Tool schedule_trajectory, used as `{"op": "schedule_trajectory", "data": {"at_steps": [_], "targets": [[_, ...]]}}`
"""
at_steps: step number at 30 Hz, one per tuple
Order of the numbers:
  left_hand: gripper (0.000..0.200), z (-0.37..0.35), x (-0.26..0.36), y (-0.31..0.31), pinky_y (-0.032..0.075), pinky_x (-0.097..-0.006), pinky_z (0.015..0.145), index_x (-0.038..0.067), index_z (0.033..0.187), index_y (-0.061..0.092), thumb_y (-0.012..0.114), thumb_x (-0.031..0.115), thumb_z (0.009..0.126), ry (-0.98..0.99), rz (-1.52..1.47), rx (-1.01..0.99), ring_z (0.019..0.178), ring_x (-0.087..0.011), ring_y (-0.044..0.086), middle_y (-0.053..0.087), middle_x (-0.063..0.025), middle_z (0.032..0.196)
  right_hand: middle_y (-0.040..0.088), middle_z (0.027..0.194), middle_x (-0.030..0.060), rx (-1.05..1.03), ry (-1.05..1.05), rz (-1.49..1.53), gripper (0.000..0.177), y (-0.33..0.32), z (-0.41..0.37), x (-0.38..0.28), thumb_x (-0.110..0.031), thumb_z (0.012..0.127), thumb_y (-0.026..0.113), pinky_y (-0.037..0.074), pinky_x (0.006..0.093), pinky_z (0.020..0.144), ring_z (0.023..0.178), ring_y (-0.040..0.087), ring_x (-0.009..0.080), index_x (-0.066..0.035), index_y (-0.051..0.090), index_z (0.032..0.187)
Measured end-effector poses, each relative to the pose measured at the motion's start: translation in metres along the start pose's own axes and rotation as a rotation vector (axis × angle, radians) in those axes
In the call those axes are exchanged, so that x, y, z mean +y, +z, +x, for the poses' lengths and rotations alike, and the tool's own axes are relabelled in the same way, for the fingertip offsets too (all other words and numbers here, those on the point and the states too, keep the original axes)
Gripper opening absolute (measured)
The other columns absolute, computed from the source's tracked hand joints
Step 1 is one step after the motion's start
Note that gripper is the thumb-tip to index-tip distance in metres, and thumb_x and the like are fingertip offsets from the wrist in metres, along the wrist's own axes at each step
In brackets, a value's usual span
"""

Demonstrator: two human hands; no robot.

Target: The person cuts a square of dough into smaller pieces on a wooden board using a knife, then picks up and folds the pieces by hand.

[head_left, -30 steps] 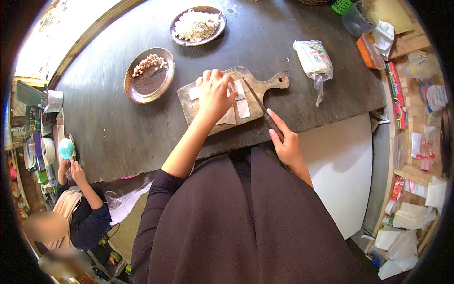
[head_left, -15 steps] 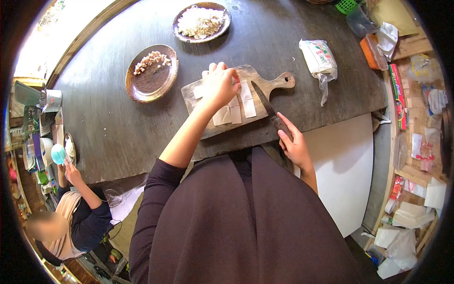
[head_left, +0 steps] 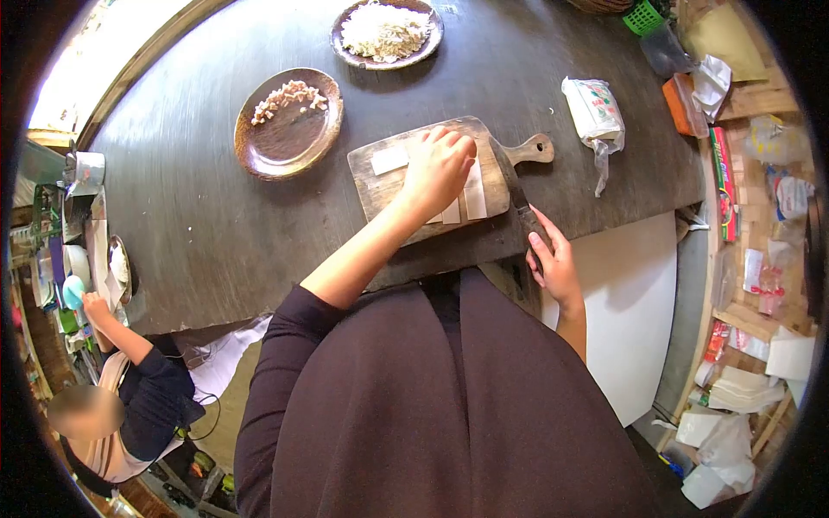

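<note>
A wooden cutting board with a handle lies near the table's front edge. Flat white pieces of food rest on it, one at the left and others partly under my left hand. My left hand is over the middle of the board, its fingers bent down and together. Its fingertips are hidden, so what they grip does not show. My right hand is closed around the handle of a knife. The blade points away from me across the board's right end, beside the pieces.
Beyond the board stand a brown plate with small diced pieces and another plate heaped with pale shreds. A white plastic packet lies to the right. At far left sits another person, a hand on a light-blue object.
My left hand has moved right and slightly nearer me, now covering more of the right-hand pieces. The knife stays in my right hand at the board's right end. The view has shifted slightly.
</note>
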State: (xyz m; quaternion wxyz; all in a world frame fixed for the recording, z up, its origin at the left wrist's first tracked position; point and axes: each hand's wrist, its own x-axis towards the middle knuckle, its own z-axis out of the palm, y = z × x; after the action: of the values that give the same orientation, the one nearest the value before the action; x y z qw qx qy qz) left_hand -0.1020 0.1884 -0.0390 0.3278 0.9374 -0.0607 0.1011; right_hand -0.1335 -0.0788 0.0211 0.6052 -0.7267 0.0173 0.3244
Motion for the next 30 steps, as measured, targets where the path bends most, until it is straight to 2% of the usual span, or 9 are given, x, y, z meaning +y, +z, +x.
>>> {"op": "schedule_trajectory", "data": {"at_steps": [2, 5, 7, 10, 19, 21, 26, 28, 30], "targets": [[0.032, -0.003, 0.008, -0.002, 0.041, -0.0439, 0.095, 0.009, 0.105, 0.065, 0.077, 0.026, 0.08, 0.091, 0.232, 0.19, 0.114, -0.0288, 0.053, 0.059, -0.009, 0.11, 0.049, 0.067, -0.0059, 0.001, 0.013, -0.001, 0.052, 0.004, 0.001, 0.0, -0.019, 0.103, 0.061, 0.034, 0.021, 0.044, 0.052, 0.041, 0.0029, -0.012, 0.047, 0.152], [0.038, -0.007, 0.013, -0.009, 0.04, -0.0445, 0.097, 0.01, 0.109, 0.067, 0.077, 0.032, 0.08, 0.016, 0.33, 0.126, 0.115, -0.0284, 0.052, 0.058, -0.0099, 0.114, 0.049, 0.067, -0.0054, 0.099, -0.047, -0.024, 0.044, 0.011, 0.006, 0.012, -0.021, 0.103, 0.061, 0.032, 0.0212, 0.042, 0.05, 0.039, 0.0032, -0.011, 0.052, 0.145], [0.037, -0.01, 0.013, -0.009, 0.04, -0.0448, 0.1, 0.012, 0.111, 0.068, 0.077, 0.032, 0.081, -0.005, 0.352, 0.086, 0.116, -0.0277, 0.053, 0.06, -0.0088, 0.115, 0.05, 0.066, -0.0041, 0.097, -0.072, -0.028, 0.03, 0.017, 0.006, 0.014, -0.024, 0.103, 0.062, 0.031, 0.0215, 0.041, 0.049, 0.04, 0.0035, -0.008, 0.057, 0.129], [0.034, -0.013, 0.012, -0.008, 0.039, -0.0454, 0.099, 0.012, 0.108, 0.068, 0.077, 0.031, 0.081, -0.003, 0.372, 0.07, 0.115, -0.0275, 0.052, 0.06, -0.0083, 0.114, 0.052, 0.065, -0.0026, 0.126, -0.019, 0.017, 0.024, 0.018, 0.004, 0.022, -0.027, 0.104, 0.062, 0.03, 0.0217, 0.04, 0.049, 0.041, 0.0036, -0.007, 0.056, 0.115], [0.026, -0.008, 0.009, -0.007, 0.04, -0.0455, 0.096, 0.012, 0.097, 0.068, 0.078, 0.028, 0.079, 0.033, 0.358, 0.112, 0.113, -0.0283, 0.053, 0.06, -0.0068, 0.11, 0.051, 0.064, -0.0014, 0.078, 0.036, 0.009, 0.023, 0.003, -0.003, 0.042, -0.029, 0.105, 0.059, 0.03, 0.0225, 0.037, 0.046, 0.043, 0.0052, -0.007, 0.057, 0.11], [0.021, -0.005, 0.004, -0.006, 0.04, -0.0453, 0.095, 0.014, 0.092, 0.069, 0.079, 0.026, 0.078, -0.028, 0.175, 0.147, 0.111, -0.0293, 0.054, 0.061, -0.0057, 0.106, 0.051, 0.063, -0.0008, 0.055, 0.038, 0.046, 0.023, 0.002, -0.001, 0.038, -0.029, 0.105, 0.059, 0.031, 0.0224, 0.037, 0.046, 0.044, 0.0054, -0.007, 0.057, 0.11], [0.013, 0.004, 0.0, -0.013, 0.041, -0.0441, 0.094, 0.013, 0.084, 0.071, 0.079, 0.021, 0.079, -0.077, 0.117, 0.102, 0.108, -0.0292, 0.055, 0.065, -0.005, 0.1, 0.052, 0.064, 0.0006, 0.036, 0.018, 0.096, 0.023, 0.001, 0.003, 0.037, -0.029, 0.104, 0.06, 0.031, 0.022, 0.037, 0.045, 0.044, 0.0057, -0.007, 0.057, 0.11], [0.007, 0.006, 0.0, -0.024, 0.043, -0.0425, 0.086, 0.013, 0.081, 0.07, 0.075, 0.016, 0.078, -0.07, -0.108, 0.089, 0.099, -0.0273, 0.057, 0.069, -0.0054, 0.092, 0.053, 0.065, 0.002, 0.081, 0.002, 0.089, 0.022, 0.0, 0.006, 0.04, -0.029, 0.105, 0.057, 0.032, 0.0222, 0.036, 0.045, 0.044, 0.0063, -0.007, 0.058, 0.108], [0.009, 0.005, -0.002, -0.042, 0.054, -0.034, 0.08, 0.005, 0.086, 0.071, 0.077, 0.01, 0.081, -0.189, -0.468, 0.099, 0.086, -0.022, 0.07, 0.074, -0.0068, 0.086, 0.052, 0.065, 0.0013, 0.089, -0.017, 0.112, 0.022, 0.003, 0.004, 0.03, -0.028, 0.105, 0.057, 0.032, 0.0218, 0.037, 0.046, 0.044, 0.006, -0.007, 0.058, 0.108]]}}
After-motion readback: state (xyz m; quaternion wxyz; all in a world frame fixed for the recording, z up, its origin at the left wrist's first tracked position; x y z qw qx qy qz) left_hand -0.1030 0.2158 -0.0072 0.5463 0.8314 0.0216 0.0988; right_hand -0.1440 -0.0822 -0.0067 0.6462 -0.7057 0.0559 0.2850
